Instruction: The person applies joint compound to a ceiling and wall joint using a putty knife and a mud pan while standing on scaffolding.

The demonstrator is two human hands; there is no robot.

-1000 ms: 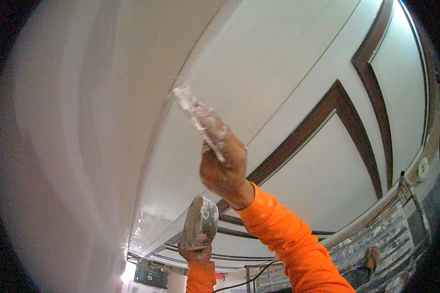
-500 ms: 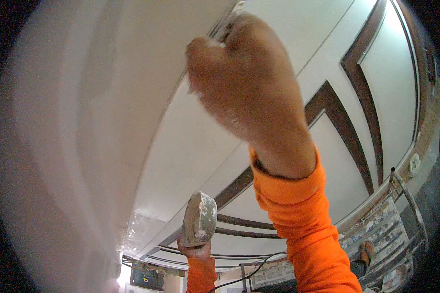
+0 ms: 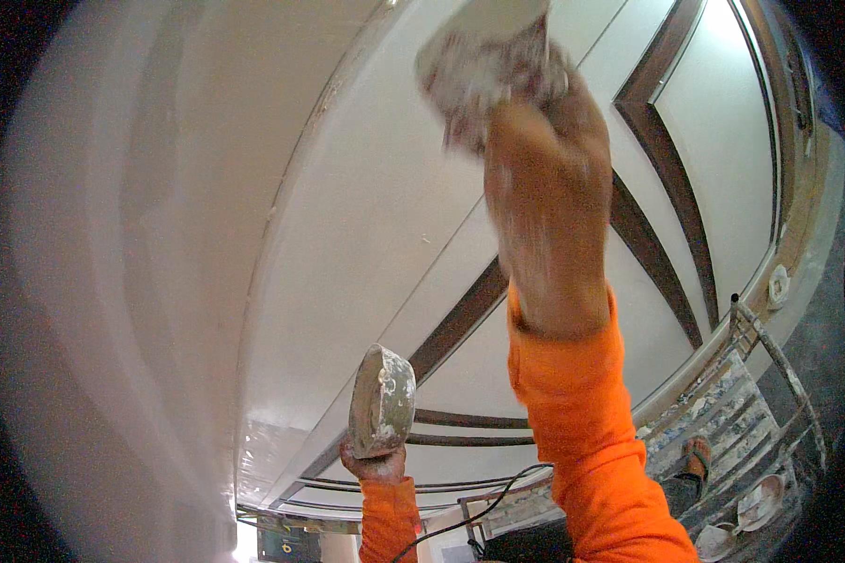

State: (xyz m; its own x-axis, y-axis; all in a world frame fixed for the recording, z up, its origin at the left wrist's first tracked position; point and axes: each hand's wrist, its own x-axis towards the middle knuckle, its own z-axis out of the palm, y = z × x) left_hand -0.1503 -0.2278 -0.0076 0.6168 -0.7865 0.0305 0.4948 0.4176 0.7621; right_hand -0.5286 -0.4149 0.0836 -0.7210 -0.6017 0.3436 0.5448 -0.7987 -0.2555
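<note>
My right hand (image 3: 549, 202), in an orange sleeve, is raised across the middle of the view. Its fingers close around a putty knife (image 3: 483, 66) thickly smeared with white paste; motion blurs the tool and its upper end leaves the view. Behind it lies a white panelled surface (image 3: 366, 216) with dark brown inlaid strips (image 3: 460, 314). Lower down and farther off, my left hand (image 3: 376, 465) grips the base of a paste-crusted bowl (image 3: 383, 403), tilted on its side as seen here. The bowl and knife are apart.
A plain pale surface (image 3: 113, 281) fills the left, meeting the panels along a rough seam. At lower right are a paint-spattered slatted platform (image 3: 723, 422) with a metal rail (image 3: 784, 361) and a sandalled foot (image 3: 697, 457). A black cable (image 3: 498, 497) hangs below.
My right hand has moved right, away from the seam, and turned, bringing the smeared putty knife into view. My left hand and the bowl have shifted slightly upward in the view.
</note>
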